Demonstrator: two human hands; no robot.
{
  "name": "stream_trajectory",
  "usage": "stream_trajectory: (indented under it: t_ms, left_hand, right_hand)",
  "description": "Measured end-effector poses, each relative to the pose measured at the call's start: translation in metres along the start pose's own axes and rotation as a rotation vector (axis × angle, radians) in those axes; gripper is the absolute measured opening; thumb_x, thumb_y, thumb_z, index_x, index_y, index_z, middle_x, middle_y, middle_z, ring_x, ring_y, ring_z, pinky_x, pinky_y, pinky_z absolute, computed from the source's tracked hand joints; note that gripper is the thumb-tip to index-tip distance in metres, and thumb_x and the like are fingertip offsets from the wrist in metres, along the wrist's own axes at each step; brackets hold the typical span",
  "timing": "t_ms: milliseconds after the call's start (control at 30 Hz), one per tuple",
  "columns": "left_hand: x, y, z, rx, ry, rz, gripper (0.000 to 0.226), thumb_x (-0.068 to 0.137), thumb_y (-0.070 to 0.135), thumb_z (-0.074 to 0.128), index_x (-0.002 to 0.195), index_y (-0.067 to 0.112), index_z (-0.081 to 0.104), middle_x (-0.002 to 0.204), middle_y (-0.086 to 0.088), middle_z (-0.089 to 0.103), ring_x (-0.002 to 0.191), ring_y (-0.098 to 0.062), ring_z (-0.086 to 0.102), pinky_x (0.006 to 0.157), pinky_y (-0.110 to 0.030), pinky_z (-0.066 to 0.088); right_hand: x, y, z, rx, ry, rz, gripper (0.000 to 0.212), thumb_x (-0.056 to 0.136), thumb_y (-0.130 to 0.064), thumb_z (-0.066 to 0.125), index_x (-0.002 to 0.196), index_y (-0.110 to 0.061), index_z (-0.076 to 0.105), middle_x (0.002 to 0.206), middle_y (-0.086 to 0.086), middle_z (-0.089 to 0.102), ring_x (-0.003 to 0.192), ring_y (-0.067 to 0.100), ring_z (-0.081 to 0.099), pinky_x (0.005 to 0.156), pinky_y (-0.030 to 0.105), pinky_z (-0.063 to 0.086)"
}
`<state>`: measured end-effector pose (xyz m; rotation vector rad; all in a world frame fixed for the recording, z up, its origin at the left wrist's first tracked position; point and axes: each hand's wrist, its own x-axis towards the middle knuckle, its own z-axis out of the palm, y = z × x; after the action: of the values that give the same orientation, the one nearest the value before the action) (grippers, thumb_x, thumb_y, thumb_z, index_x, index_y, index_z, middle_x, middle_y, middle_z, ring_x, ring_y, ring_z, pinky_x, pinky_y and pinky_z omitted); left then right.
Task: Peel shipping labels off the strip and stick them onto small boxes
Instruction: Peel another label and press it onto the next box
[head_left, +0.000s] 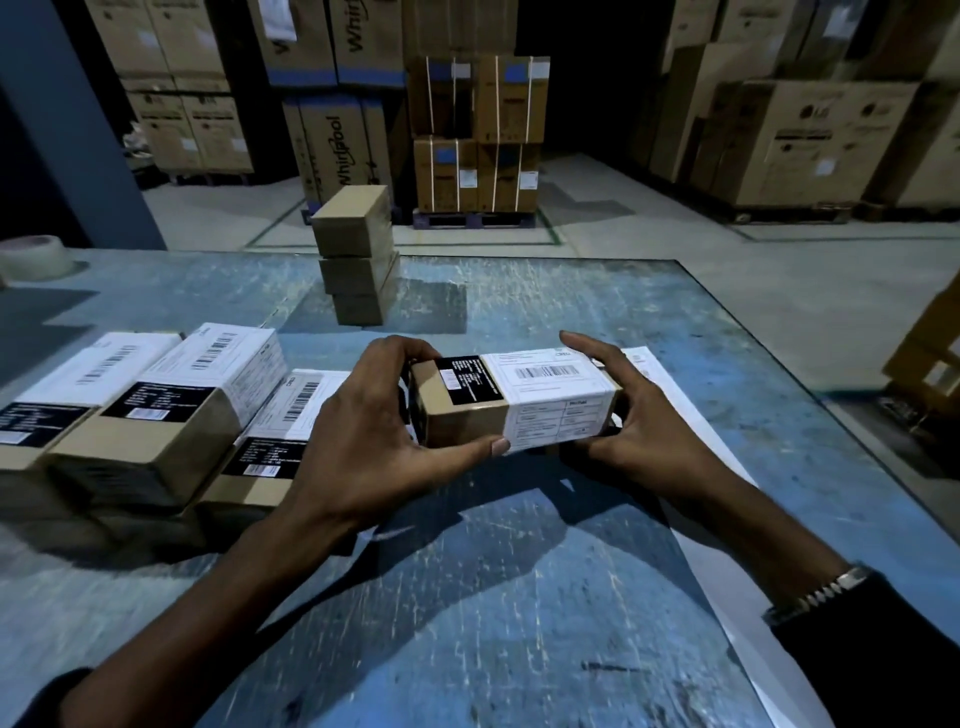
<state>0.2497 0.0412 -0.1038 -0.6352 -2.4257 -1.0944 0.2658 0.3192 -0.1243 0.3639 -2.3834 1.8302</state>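
Holding a small box (514, 400) between both hands above the scratched blue bench (519, 597), near the middle of the scene. Left hand (374, 431) wrapped round the box's left end, thumb along the near face, fingers curled over the far top edge: a closed grip on the box. Right hand (639, 421) cupping the right end, thumb under the near edge, fingers reaching over the far side, also gripping it. White shipping label (550, 395) with a barcode already stuck across the top and folded down the near face of the box, beside a black printed sticker (467, 379). Pale label strip (691, 441) lying flat on the bench under and to the right of the box, running toward the near right. Labelled boxes (171, 405) grouped at the left, touching one another, each bearing a white label. Stack of three plain boxes (358, 260) farther back, centre-left, with no white labels showing. Tape roll (36, 260) at the far left edge. Metal watch (821, 592) on the right wrist.
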Motion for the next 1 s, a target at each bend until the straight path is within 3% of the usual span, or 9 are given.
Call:
stream_trajectory:
  t_ms: [100, 167, 233, 333, 433, 500, 667, 867, 1000]
  left_hand:
    - [0.001, -0.005, -0.001, 0.006, -0.093, 0.056, 0.074, 0.069, 0.068, 0.086, 0.124, 0.029, 0.055, 0.114, 0.016, 0.065, 0.097, -0.003, 0.064, 0.073, -0.03, 0.056]
    - [0.001, -0.007, 0.0, 0.029, -0.09, 0.063, 0.073, 0.072, 0.069, 0.083, 0.126, 0.027, 0.057, 0.115, 0.014, 0.067, 0.102, -0.006, 0.063, 0.079, -0.036, 0.057]
    - [0.0, -0.003, 0.001, -0.011, -0.048, 0.023, 0.075, 0.071, 0.064, 0.09, 0.127, 0.024, 0.06, 0.117, 0.014, 0.07, 0.106, -0.003, 0.066, 0.086, -0.033, 0.059]
    - [-0.011, 0.009, 0.0, -0.023, 0.057, 0.036, 0.076, 0.071, 0.05, 0.097, 0.131, 0.019, 0.063, 0.122, 0.011, 0.072, 0.112, 0.0, 0.068, 0.096, -0.026, 0.059]
    - [-0.032, 0.024, -0.004, 0.064, 0.194, 0.084, 0.08, 0.075, 0.046, 0.096, 0.138, 0.01, 0.063, 0.13, 0.002, 0.071, 0.12, -0.006, 0.066, 0.102, -0.028, 0.057]
    - [-0.049, 0.027, -0.009, 0.13, 0.304, 0.074, 0.081, 0.076, 0.047, 0.095, 0.139, 0.006, 0.064, 0.131, -0.004, 0.071, 0.119, -0.014, 0.068, 0.1, -0.036, 0.059]
    - [-0.087, 0.02, -0.032, 0.209, 0.522, -0.057, 0.079, 0.076, 0.057, 0.092, 0.134, 0.01, 0.067, 0.124, -0.005, 0.071, 0.105, -0.023, 0.073, 0.085, -0.047, 0.062]
    - [-0.099, 0.01, -0.044, 0.263, 0.639, -0.273, 0.077, 0.072, 0.054, 0.097, 0.127, 0.009, 0.066, 0.116, -0.008, 0.069, 0.106, -0.027, 0.069, 0.09, -0.032, 0.053]
    - [-0.099, 0.003, -0.041, 0.262, 0.621, -0.343, 0.079, 0.07, 0.046, 0.098, 0.126, 0.003, 0.062, 0.121, -0.015, 0.067, 0.11, -0.033, 0.065, 0.092, -0.031, 0.046]
  right_hand:
    - [0.0, 0.001, 0.004, 0.011, 0.057, 0.002, 0.1, 0.081, 0.01, 0.086, 0.154, -0.047, 0.049, 0.129, -0.024, 0.073, 0.118, 0.001, 0.069, 0.089, 0.021, 0.059]
    - [0.001, 0.003, 0.004, 0.053, 0.094, 0.026, 0.101, 0.083, 0.011, 0.084, 0.155, -0.05, 0.047, 0.134, -0.02, 0.072, 0.123, 0.005, 0.068, 0.095, 0.032, 0.062]
    - [0.005, 0.006, 0.005, 0.057, 0.142, 0.035, 0.101, 0.087, 0.011, 0.081, 0.156, -0.054, 0.043, 0.142, -0.017, 0.067, 0.13, 0.006, 0.065, 0.102, 0.046, 0.062]
    - [0.009, 0.009, 0.01, 0.005, 0.185, -0.003, 0.093, 0.091, 0.002, 0.081, 0.159, -0.047, 0.04, 0.146, -0.02, 0.064, 0.135, 0.001, 0.059, 0.113, 0.049, 0.054]
    - [0.01, 0.01, 0.014, 0.027, 0.182, 0.069, 0.071, 0.093, -0.012, 0.083, 0.147, -0.047, 0.052, 0.126, -0.022, 0.072, 0.122, 0.005, 0.068, 0.101, 0.056, 0.06]
    - [0.009, 0.013, 0.016, -0.027, 0.144, 0.076, 0.066, 0.092, -0.022, 0.086, 0.144, -0.048, 0.055, 0.124, -0.017, 0.071, 0.116, 0.005, 0.069, 0.097, 0.051, 0.062]
    - [0.001, 0.015, 0.018, -0.147, 0.095, 0.029, 0.048, 0.093, -0.026, 0.084, 0.135, -0.037, 0.066, 0.122, -0.011, 0.07, 0.109, 0.002, 0.068, 0.081, 0.008, 0.052]
    - [-0.004, 0.016, 0.021, -0.151, 0.016, 0.088, 0.051, 0.09, -0.032, 0.086, 0.135, -0.046, 0.064, 0.125, -0.016, 0.068, 0.118, 0.0, 0.066, 0.097, 0.033, 0.06]
    - [-0.005, 0.017, 0.022, -0.217, -0.023, 0.088, 0.053, 0.091, -0.033, 0.086, 0.137, -0.044, 0.063, 0.129, -0.018, 0.066, 0.123, 0.0, 0.063, 0.097, 0.031, 0.059]
